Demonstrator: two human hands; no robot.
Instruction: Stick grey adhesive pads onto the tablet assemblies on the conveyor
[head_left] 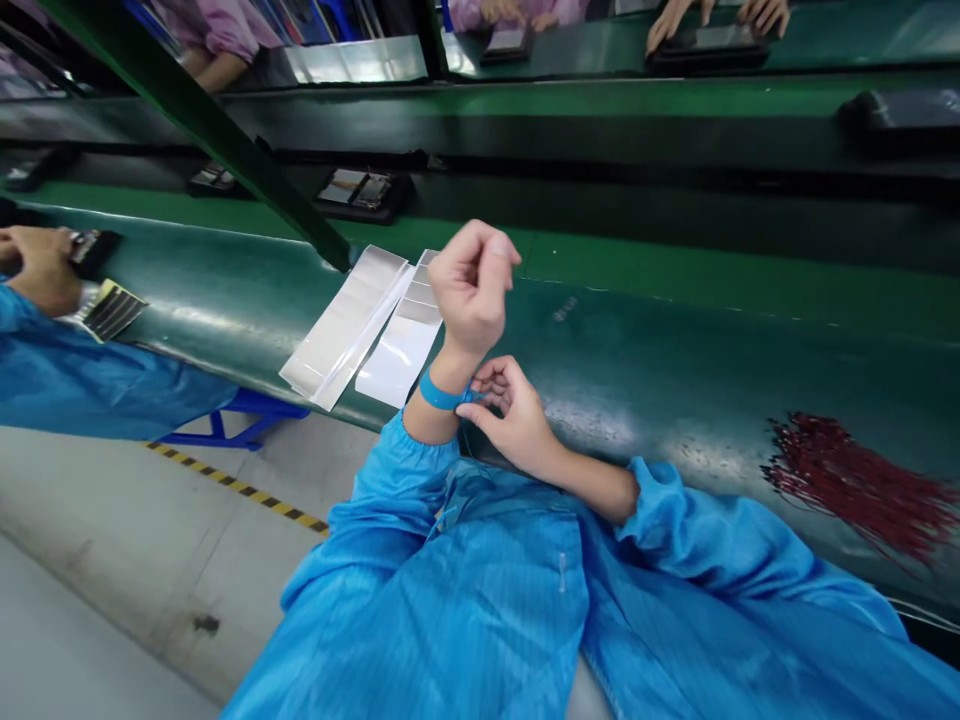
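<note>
Clock directions are read on the head view, with the blue wristband as the dial centre. The wristband is located around the left wrist, between the left hand at 1 o'clock and the gathered cuff at 7 o'clock. It is judged to be light, soft and flexible, with little risk of breakage; slight slipping on bare skin may be expected. Hold is best taken at the narrow end piece, at 3 o'clock, where a fingertip pinch is judged sufficient. The long axis is wrapped around the wrist, across the forearm; its visible face is slanted from 10 to 4 o'clock, and the end piece is pointed towards 3 o'clock. The left hand is curled into a fist, with no object seen in it. The end piece is touched by the thumb and fingers of the right hand; whether it is firmly pinched cannot be told. On the bench, silvery sheets are laid at 10 o'clock, and red wires are bunched between 3 and 4 o'clock.
</note>
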